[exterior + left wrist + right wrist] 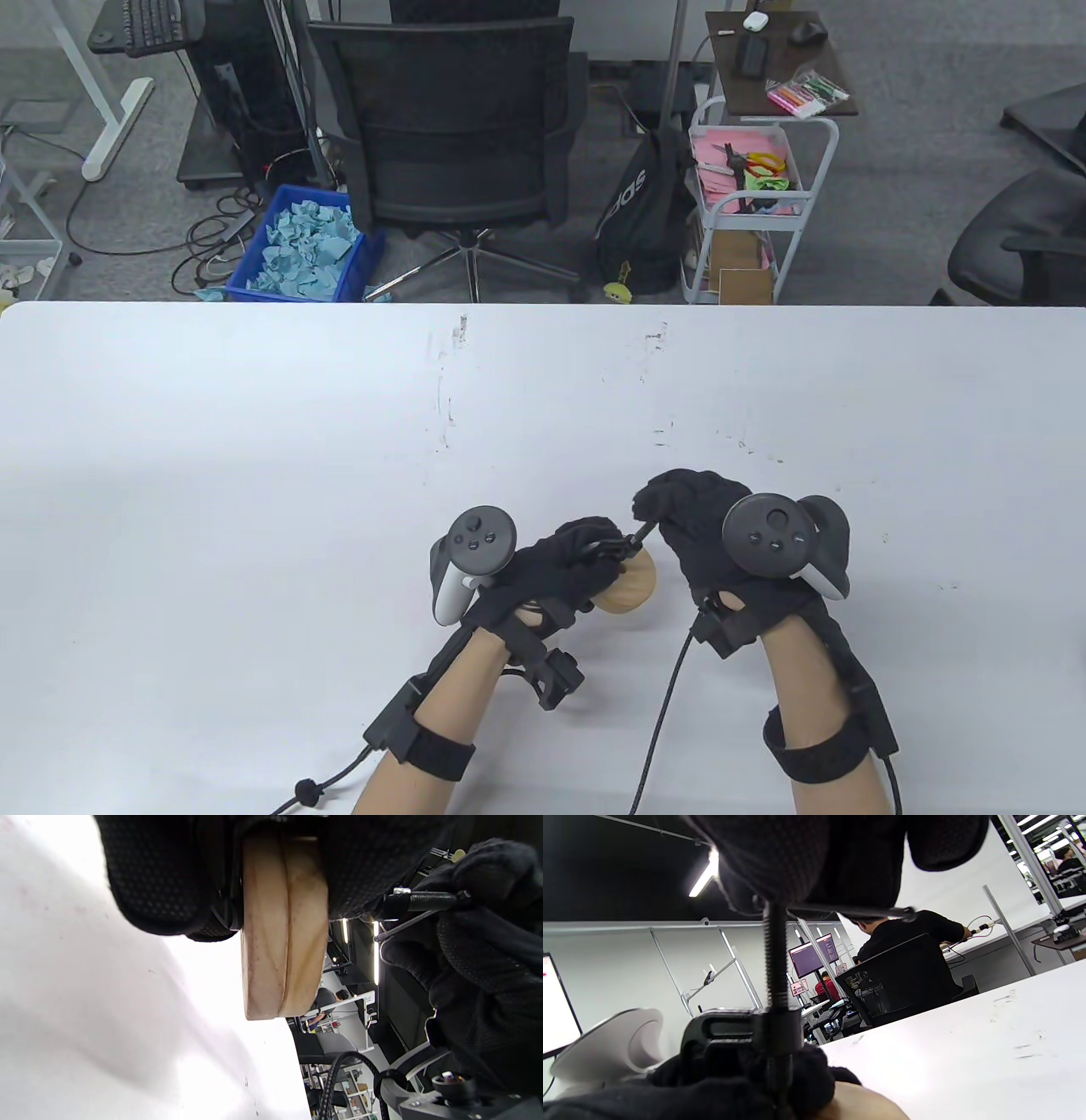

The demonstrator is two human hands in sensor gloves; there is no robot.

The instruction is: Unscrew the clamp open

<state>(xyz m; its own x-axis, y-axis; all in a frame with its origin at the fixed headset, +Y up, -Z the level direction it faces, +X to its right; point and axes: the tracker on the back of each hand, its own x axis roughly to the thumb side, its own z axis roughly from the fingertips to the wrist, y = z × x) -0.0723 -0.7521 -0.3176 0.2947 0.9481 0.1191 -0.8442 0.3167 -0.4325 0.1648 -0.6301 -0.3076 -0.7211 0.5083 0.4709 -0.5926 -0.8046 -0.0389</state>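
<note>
— Clamp (612, 556): where was it, and what had hold of it?

— Low on the white table (254, 441), a little right of the middle, between my two hands. My left hand (556, 573) was wrapped around its black frame together with the round wooden pieces (632, 586) caught in it; from my left wrist those read as two pale discs (282, 929) stacked face to face, my gloved fingers (169, 874) closed over their top.

— And your right hand?

— My right hand (704, 531) sat just beside it, fingers curled shut on the head of the threaded screw (775, 955). From my right wrist the thin cross-bar handle (852, 911) ran under my fingertips (797, 857), and the screw dropped straight into the black frame (734, 1031).

— Was the screw upright?

— It tilted up and away from me toward my right hand in the table view.
</note>
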